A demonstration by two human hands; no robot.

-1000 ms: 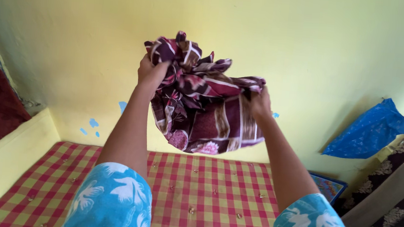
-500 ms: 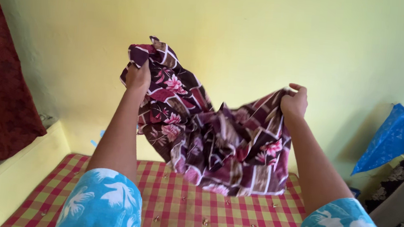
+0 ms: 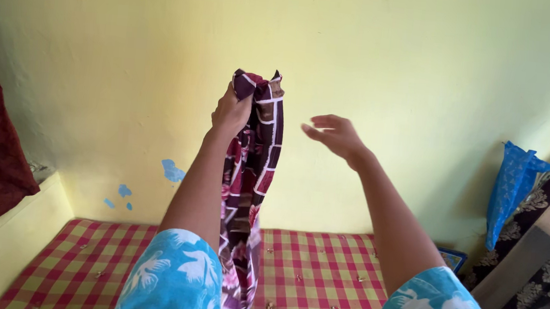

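Cloth (image 3: 252,166) hangs mid-frame from the left hand (image 3: 231,112), pinched at one top corner. Right hand (image 3: 335,136) is open, empty — one slip drops it onto the checked mattress (image 3: 318,271).

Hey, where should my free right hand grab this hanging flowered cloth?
The cloth hangs in a narrow column from the left hand. The open right hand could likely come in from the right and pinch the loose edge just below the left hand's grip.
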